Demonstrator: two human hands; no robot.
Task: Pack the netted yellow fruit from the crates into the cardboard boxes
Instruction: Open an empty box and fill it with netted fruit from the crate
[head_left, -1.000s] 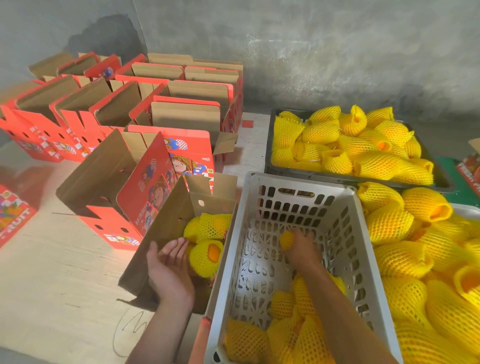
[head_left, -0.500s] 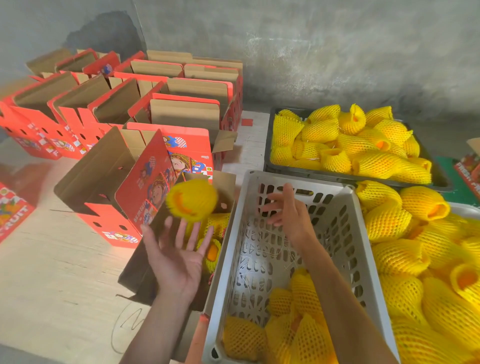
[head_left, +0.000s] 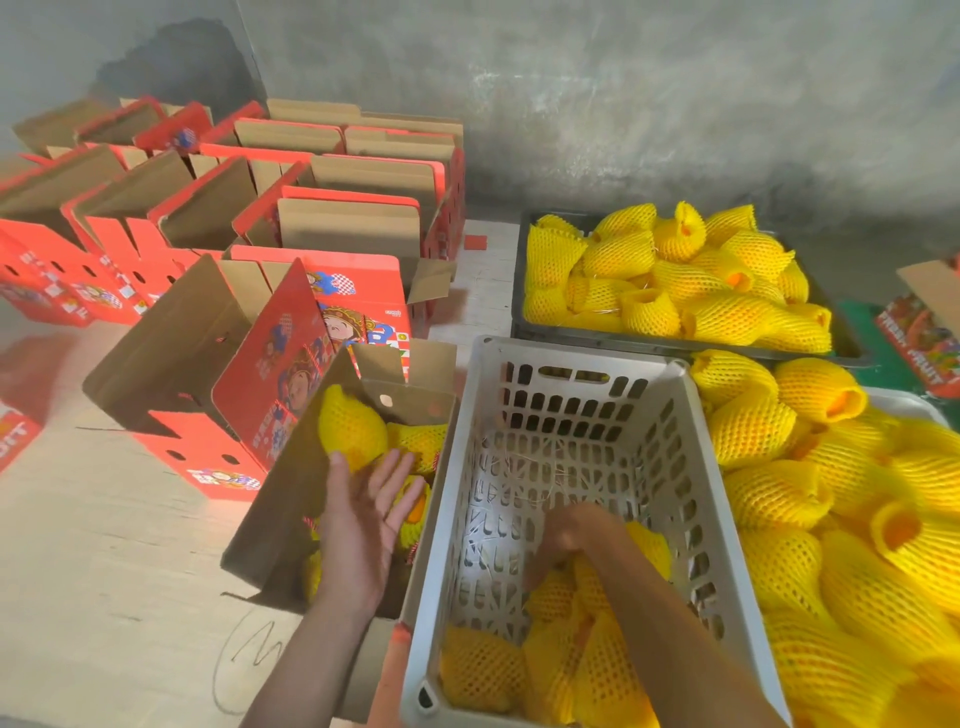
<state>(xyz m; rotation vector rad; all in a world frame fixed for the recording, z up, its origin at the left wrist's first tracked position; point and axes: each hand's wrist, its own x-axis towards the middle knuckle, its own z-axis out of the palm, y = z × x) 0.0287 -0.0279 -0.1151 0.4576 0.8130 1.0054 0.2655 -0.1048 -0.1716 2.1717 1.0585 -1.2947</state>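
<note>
Netted yellow fruit (head_left: 352, 427) sits at the open top of the nearest cardboard box (head_left: 291, 499), at about nine o'clock from the grey slotted crate (head_left: 696, 467); it looks blurred, so whether it rests or is dropping in cannot be told. In the head view, the left hand (head_left: 363, 525) is palm up with fingers spread and straight, fingertips at the fruit's lower edge, holding nothing, probably guiding it down among the fruit already packed. The right hand (head_left: 563, 540) reaches into the crate at its six o'clock end, where the remaining fruit is heaped; its fingers are blurred and half hidden, so whether they close on one cannot be told. Fuller crates lie at one and three o'clock, empty red boxes (head_left: 218, 208) at eleven.
</note>
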